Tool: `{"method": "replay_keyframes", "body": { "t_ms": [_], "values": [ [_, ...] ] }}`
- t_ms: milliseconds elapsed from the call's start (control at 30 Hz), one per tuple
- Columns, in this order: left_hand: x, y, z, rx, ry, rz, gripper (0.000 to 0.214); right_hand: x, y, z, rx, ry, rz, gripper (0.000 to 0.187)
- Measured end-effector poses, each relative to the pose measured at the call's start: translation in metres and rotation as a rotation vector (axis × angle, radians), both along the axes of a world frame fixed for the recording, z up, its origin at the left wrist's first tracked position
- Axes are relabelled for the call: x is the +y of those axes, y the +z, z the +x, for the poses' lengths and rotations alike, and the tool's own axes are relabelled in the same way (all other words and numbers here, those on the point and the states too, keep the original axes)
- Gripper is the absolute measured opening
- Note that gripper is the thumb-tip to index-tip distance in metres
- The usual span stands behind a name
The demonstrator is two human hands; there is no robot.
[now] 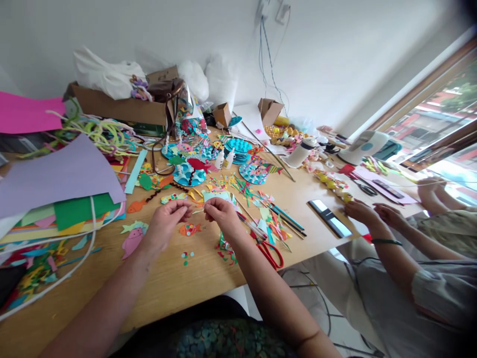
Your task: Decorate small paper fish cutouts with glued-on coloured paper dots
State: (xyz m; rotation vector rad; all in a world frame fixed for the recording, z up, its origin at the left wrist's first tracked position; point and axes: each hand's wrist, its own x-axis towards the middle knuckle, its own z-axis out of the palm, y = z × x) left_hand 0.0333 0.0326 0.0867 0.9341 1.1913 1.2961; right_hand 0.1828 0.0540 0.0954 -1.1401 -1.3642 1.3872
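Note:
My left hand point(170, 222) hovers over the table with thumb and fingertips pinched together. Facing it, my right hand point(220, 215) is closed in a similar pinch; whatever either holds is too small to make out. Just below and between them lies an orange paper fish point(190, 229) with coloured dots on it. Several small green and white paper dots point(185, 262) are scattered nearer me. A pink paper cut-out point(132, 242) lies left of my left wrist, and red-handled scissors point(273, 254) rest right of my right forearm.
Blue decorated discs point(186, 175), white glue bottles point(219, 158) and paper scraps point(276, 219) cover the table's middle. Coloured sheets point(59, 179) pile up at left. A phone point(329, 218) lies at right, beside a co-worker's hands point(361, 213). A white cable point(93, 223) crosses the left side.

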Motion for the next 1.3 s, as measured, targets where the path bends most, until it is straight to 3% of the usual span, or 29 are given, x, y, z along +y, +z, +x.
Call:
{"method": "replay_keyframes", "body": {
  "t_ms": [233, 400, 1033, 1167, 1300],
  "values": [
    [-0.002, -0.006, -0.012, -0.264, 0.006, -0.094, 0.023, 0.000, -0.004, -0.010, 0.146, 0.053, -0.104, 0.017],
    [-0.004, -0.005, -0.017, -0.362, -0.005, -0.098, 0.022, 0.000, -0.004, -0.019, 0.161, 0.095, -0.095, 0.017],
    [-0.005, -0.006, -0.018, -0.171, 0.016, -0.059, 0.029, -0.002, -0.013, -0.029, 0.142, 0.159, -0.147, 0.022],
    [-0.004, -0.007, -0.018, -0.132, 0.011, -0.098, 0.030, 0.002, -0.016, -0.030, 0.058, 0.116, -0.018, 0.017],
    [-0.007, -0.009, -0.017, -0.142, -0.042, -0.155, 0.031, 0.004, -0.017, -0.032, -0.242, 0.042, 0.310, 0.008]
  ]
}}
